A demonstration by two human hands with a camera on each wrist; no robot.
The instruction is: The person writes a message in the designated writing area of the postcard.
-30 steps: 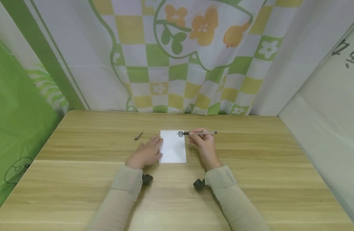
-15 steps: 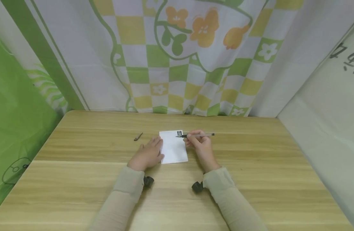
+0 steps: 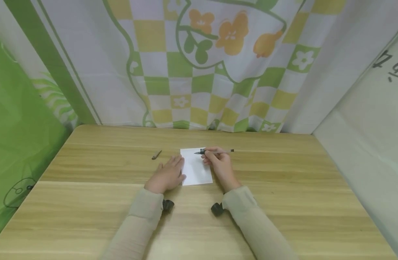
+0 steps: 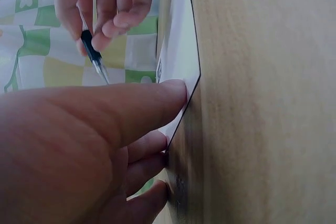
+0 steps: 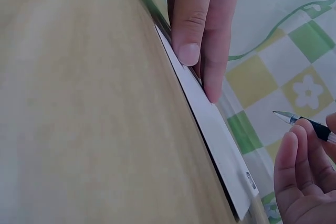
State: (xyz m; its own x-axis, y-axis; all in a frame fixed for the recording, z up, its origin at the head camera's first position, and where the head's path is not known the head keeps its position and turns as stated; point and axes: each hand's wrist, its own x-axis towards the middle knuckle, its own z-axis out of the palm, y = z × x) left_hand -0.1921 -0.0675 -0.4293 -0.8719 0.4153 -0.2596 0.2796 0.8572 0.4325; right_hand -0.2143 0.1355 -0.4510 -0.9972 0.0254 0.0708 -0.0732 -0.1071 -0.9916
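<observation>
A small white sheet of paper (image 3: 197, 175) lies on the table, with a dark printed mark (image 5: 251, 180) near its far right corner. My left hand (image 3: 166, 175) rests along the sheet's left side, thumb and fingertips pressing its edge. Over the sheet's upper right part, my right hand (image 3: 221, 167) pinches a pen (image 4: 90, 45) with a clear barrel and black grip. The pen's bare tip points left and hovers above the paper in both wrist views. In the head view, pen and fingers cover most of the printed mark.
A pen cap (image 3: 156, 154) lies on the wooden table (image 3: 283, 180), to the left of the sheet and beyond my left hand. A checked, flowered curtain (image 3: 202, 83) hangs behind the table's far edge. Green and white cloth flanks the sides.
My right hand has moved left with the pen, bringing its tip further over the sheet. The paper has turned slightly, its near edge shifting right. My left hand stays on its edge.
</observation>
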